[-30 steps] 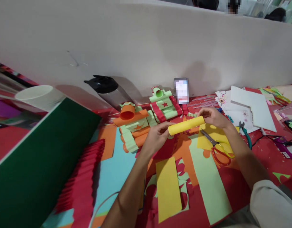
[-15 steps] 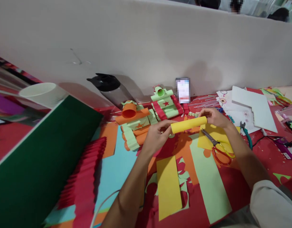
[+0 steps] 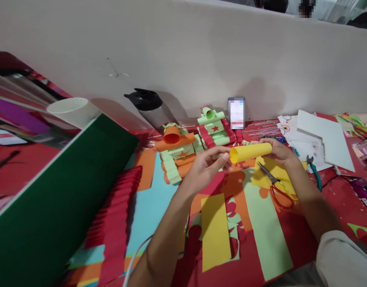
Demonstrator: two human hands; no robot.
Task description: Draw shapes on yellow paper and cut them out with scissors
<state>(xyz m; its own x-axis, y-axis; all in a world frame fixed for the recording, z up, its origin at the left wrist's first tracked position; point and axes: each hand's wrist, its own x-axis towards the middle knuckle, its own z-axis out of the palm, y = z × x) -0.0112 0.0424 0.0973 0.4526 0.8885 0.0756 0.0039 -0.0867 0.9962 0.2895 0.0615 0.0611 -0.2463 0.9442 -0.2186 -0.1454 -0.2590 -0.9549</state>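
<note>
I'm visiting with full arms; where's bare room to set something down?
The red patch between the pale green strip and the right forearm, and speckled red tabletop between the pliers and green scrap. Crowded: around the scissors and under the yellow roll.

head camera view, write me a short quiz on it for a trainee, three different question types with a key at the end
1. Multiple choice: what is the person's right hand holding?
a) the green-handled pliers
b) the yellow paper tube
c) the white cup

2. True or false: the blades of the scissors lie over the light blue sheet.

3. Fill in: the star on the red-and-green paper figure is ____ in colour.

Key: 1. b. 2. False; the blades lie over a yellow sheet. 3. Red.
</note>
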